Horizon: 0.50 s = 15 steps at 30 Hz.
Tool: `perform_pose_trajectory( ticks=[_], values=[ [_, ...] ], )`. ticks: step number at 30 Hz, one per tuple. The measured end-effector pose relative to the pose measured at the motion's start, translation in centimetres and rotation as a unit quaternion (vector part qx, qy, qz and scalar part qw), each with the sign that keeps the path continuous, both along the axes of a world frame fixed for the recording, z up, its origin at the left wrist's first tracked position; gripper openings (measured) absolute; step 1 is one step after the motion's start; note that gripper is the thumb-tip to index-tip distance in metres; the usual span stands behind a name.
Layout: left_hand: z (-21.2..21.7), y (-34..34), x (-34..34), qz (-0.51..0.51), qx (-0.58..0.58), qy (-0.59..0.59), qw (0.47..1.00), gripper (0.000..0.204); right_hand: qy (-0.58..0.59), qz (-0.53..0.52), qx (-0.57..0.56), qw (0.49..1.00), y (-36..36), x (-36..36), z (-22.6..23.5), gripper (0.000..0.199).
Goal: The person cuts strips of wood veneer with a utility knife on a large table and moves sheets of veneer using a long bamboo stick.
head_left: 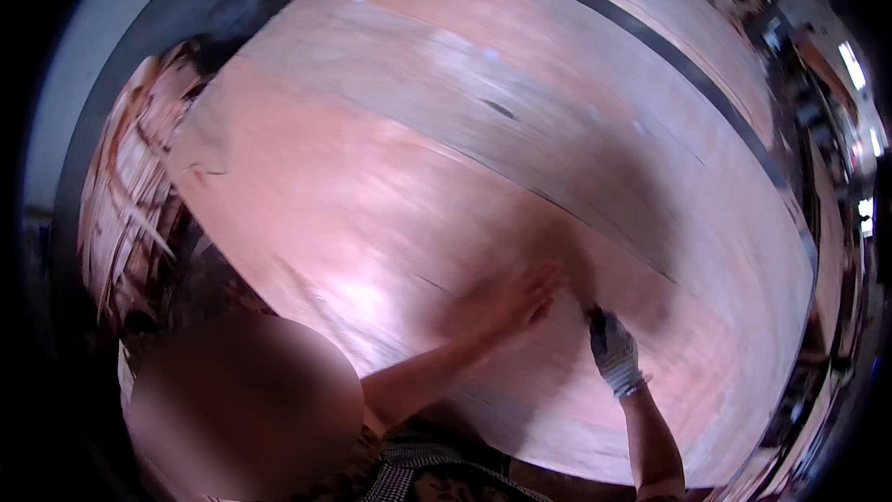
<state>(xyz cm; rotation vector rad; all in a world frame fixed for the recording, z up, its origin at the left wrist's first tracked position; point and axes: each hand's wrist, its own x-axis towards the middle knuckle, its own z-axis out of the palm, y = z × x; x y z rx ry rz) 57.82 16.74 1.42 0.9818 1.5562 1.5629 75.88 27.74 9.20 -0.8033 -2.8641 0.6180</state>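
Note:
A wide, pinkish-tan wood veneer sheet [307, 158] with grain lines and a few dark slits lies in front of me. My left hand [531, 294] is bare and reaches over its near middle, fingers stretched out and slightly blurred, holding nothing I can see. Whether it touches the sheet I cannot tell. To its right, my right hand [615, 353] wears a white knit glove. Its fingers are closed round a dark hand tool [595, 318] that points away from me; blur and shadow hide the tool's far end and exact kind.
Torn veneer strips [130, 186] are heaped beyond the sheet's left edge. A dark band [613, 14] runs along the far side, with more wood surface beyond it. Stacked boards [827, 251] and lit lamps [851, 65] show at the right. A blurred oval covers the lower left.

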Motion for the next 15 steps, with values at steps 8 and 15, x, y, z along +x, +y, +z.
perform_pose_trajectory(
  ticks=[8,15],
  values=[
    [5.6,-12.8,-48.1,0.262,-0.025,0.381,0.886,0.031,-0.119,-0.121,-0.01,0.985,1.4,-7.0,-1.0,0.024],
    [1.6,-21.9,-66.1,0.236,-0.143,0.406,0.871,0.066,0.017,0.202,0.045,0.978,-6.5,-53.3,-0.1,0.029]
  ],
)
